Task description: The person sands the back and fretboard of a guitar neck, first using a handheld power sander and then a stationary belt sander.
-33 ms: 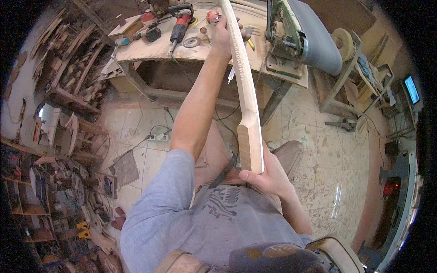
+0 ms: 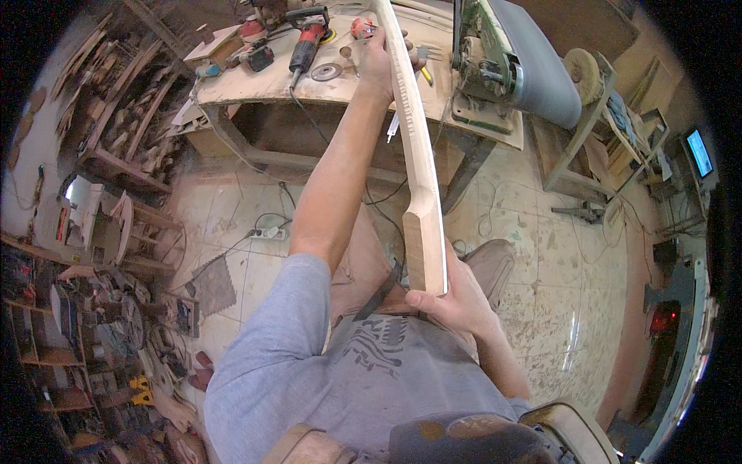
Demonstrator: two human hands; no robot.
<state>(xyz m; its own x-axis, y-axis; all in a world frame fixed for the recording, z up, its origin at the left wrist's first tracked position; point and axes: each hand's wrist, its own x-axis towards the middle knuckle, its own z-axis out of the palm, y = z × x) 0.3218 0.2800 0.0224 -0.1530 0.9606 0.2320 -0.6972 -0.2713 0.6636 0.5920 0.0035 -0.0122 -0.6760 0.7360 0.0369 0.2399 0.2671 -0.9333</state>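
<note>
A long pale wooden guitar neck (image 2: 415, 147) runs from the top of the view down toward my chest, tilted slightly. Rough tool marks line its left side, a thin white strip follows its right edge, and a thicker block forms its near end. With my arm stretched out, my left hand (image 2: 378, 68) is wrapped round the far part, fingertips showing on the other side. My right hand (image 2: 461, 304) grips the near block, its thumb against the bottom end and its other fingers mostly hidden. The far tip of the neck is cut off by the frame.
Ahead stands a workbench (image 2: 232, 91) bearing a red and black grinder (image 2: 308, 45), a metal disc (image 2: 326, 72) and a yellow-handled tool (image 2: 427, 75). A belt sander (image 2: 533, 62) is at its right. Cables and a power strip (image 2: 267, 233) lie on the floor. Wood-filled shelves (image 2: 116, 108) line the left.
</note>
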